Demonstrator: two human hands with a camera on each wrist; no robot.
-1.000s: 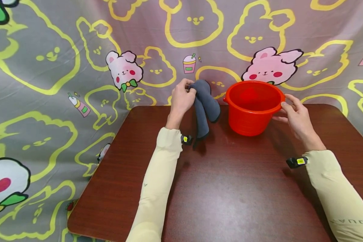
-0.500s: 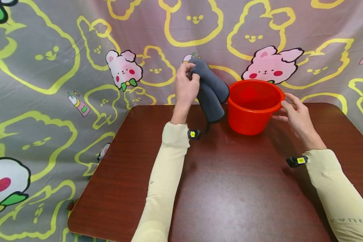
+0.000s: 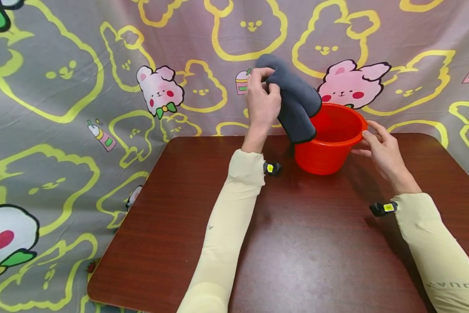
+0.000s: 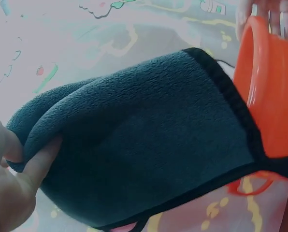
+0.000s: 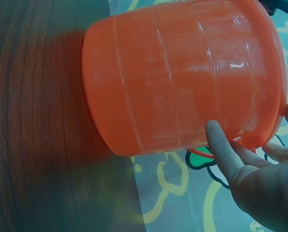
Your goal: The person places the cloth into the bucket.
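Observation:
My left hand (image 3: 263, 100) pinches a dark grey cloth (image 3: 298, 89) with black edging by its folded top. The cloth hangs in two folds, its lower ends over the left rim of a red plastic bucket (image 3: 322, 157). In the left wrist view the thumb presses into the plush cloth (image 4: 149, 121), and the black trim reaches the bucket's mouth. My right hand (image 3: 384, 154) holds the bucket's rim at the right, fingertips and thumb on the edge. From the right wrist view, one finger of the right hand (image 5: 260, 179) lies against the bucket's (image 5: 173, 77) outer wall.
The bucket stands upright near the back of a dark brown wooden table (image 3: 171, 226) with rounded corners. Close behind the table hangs a grey curtain (image 3: 195, 39) printed with yellow outlines and pink rabbits.
My left hand has lifted the cloth up and carried it right, from beside the bucket to over its left rim. The right hand and the bucket have stayed in place.

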